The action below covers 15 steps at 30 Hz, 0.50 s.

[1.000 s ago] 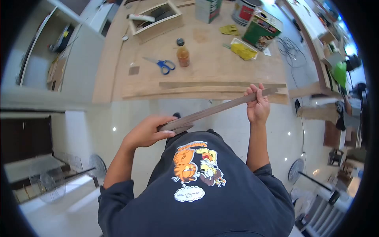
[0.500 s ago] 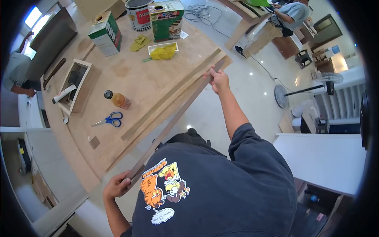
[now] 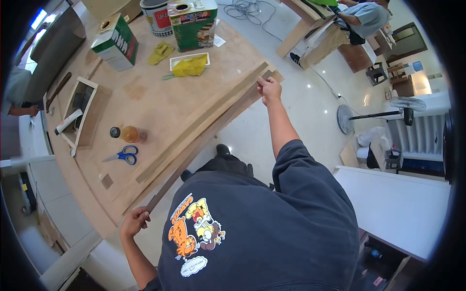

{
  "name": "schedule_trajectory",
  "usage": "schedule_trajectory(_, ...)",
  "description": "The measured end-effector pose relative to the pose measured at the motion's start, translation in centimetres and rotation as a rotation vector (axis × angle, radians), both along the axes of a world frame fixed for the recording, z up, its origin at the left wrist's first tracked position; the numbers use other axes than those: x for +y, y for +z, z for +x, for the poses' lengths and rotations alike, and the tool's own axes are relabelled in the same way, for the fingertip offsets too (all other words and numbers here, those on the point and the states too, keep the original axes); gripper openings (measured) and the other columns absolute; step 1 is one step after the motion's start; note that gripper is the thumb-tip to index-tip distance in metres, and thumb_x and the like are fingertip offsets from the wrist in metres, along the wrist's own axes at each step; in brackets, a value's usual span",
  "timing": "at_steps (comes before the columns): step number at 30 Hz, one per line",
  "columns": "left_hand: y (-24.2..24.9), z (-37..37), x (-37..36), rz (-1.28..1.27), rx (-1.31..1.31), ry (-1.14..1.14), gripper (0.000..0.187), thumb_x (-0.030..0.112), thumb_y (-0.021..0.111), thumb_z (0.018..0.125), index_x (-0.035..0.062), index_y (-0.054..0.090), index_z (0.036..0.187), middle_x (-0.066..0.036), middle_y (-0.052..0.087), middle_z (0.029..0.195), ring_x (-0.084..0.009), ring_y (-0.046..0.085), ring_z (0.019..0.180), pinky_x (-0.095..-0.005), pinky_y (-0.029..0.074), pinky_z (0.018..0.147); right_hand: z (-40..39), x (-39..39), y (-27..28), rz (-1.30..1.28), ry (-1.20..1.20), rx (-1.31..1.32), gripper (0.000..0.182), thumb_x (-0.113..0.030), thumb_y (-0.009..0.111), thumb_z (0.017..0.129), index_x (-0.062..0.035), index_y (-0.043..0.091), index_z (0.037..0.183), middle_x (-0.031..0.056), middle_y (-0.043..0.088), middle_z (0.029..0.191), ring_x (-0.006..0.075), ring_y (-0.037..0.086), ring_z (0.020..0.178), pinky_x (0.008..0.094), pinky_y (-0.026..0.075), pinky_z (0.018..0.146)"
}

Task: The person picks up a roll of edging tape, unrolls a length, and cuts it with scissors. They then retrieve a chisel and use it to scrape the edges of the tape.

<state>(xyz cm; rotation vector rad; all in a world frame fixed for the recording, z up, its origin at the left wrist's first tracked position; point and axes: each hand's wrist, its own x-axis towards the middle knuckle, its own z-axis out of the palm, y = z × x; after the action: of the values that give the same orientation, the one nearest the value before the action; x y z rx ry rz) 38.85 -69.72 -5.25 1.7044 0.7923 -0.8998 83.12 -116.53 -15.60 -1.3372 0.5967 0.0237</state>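
Observation:
A long, thin brown strip (image 3: 171, 182) stretches between my hands along the near edge of the wooden worktable (image 3: 160, 102). My left hand (image 3: 136, 221) is closed on its lower end, just off the table's corner. At the upper end my right hand (image 3: 270, 91) pinches the strip close to the table's far right corner. A long wooden batten (image 3: 204, 120) lies along the table edge, right beside the strip. Blue-handled scissors (image 3: 127, 154) and a bottle of amber liquid (image 3: 128, 134) rest on the tabletop left of the strip.
Two green-and-white cans (image 3: 193, 26), a paint tin (image 3: 156, 18), a yellow cloth (image 3: 190, 66) in a white tray and an open wooden box (image 3: 87, 114) stand on the table. One person (image 3: 366, 22) is at the upper right, another (image 3: 19, 92) at far left. A fan (image 3: 345, 119) stands right.
Both hands have brought the strip closer to the table, and it now lies against the table's edge. My left hand has moved up slightly. The view has shifted a little.

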Motion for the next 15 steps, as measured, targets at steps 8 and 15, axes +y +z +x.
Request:
schedule_trajectory(8,-1.2,0.2,-1.8,0.061,-0.006,0.091,0.016,0.018,0.061,0.093,0.0029,0.066,0.096,-0.001,0.062,0.074,-0.0097,0.055,0.061,-0.0241,0.048,0.055,1.6,-1.8,-1.8,0.058,-0.051,0.007,0.015,-0.014,0.07,0.088,-0.0038,0.06,0.082,0.0014,0.061,0.076,0.0079,0.053,0.061,0.0207,0.044,0.047)
schedule_trajectory(15,-1.6,0.2,-1.9,0.175,-0.065,0.137,0.018,0.02,0.062,0.092,0.0018,0.065,0.091,-0.003,0.062,0.07,-0.0101,0.054,0.057,-0.0247,0.047,0.052,2.0,-1.4,-2.3,0.088,0.058,-0.188,0.013,-0.016,0.072,0.087,-0.0094,0.062,0.09,-0.0028,0.063,0.077,0.0052,0.053,0.06,0.0205,0.041,0.048)
